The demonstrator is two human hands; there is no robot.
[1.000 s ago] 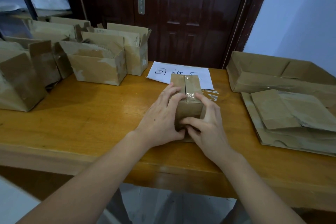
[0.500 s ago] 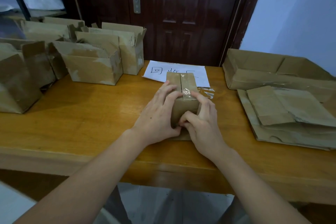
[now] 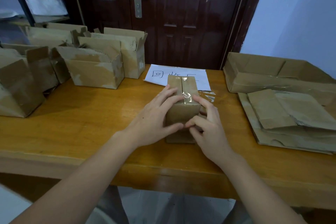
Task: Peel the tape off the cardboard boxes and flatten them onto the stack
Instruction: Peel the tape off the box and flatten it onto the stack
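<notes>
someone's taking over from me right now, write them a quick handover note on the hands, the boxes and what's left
Left hand: holds the small taped box from its left side, fingers over the top.
Right hand: fingers curled at the box's near face, apparently picking at the tape.
The box stands mid-table, before the paper sign; tape on its top seam.
Done: flattened stack at right.
Left: peel and flatten this box, then the standing boxes at left.
</notes>
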